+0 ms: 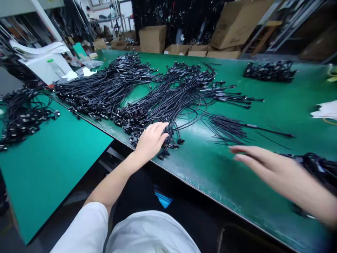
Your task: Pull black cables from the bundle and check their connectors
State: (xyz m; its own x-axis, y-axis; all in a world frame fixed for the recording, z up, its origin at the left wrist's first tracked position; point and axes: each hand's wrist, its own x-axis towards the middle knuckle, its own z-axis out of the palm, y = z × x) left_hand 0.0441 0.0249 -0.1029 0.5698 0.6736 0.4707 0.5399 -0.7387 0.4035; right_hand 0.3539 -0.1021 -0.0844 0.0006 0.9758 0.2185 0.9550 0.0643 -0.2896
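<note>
My left hand (151, 140) rests on the near end of a big pile of black cables (168, 95) on the green table (205, 165). Its fingers curl around a few cable ends with connectors near the table's front edge. My right hand (265, 165) hovers flat over the green surface at the right, fingers stretched out and together, holding nothing. It is a little blurred. A thin bunch of black cable ties (231, 128) lies just beyond its fingertips. A dark cable bundle (316, 168) lies behind my right wrist.
A second green table (52, 165) at the left carries another cable heap (21, 112). A small cable pile (268, 70) lies at the far right. Cardboard boxes (152, 38) line the back edge. A white machine (44, 63) stands at the far left.
</note>
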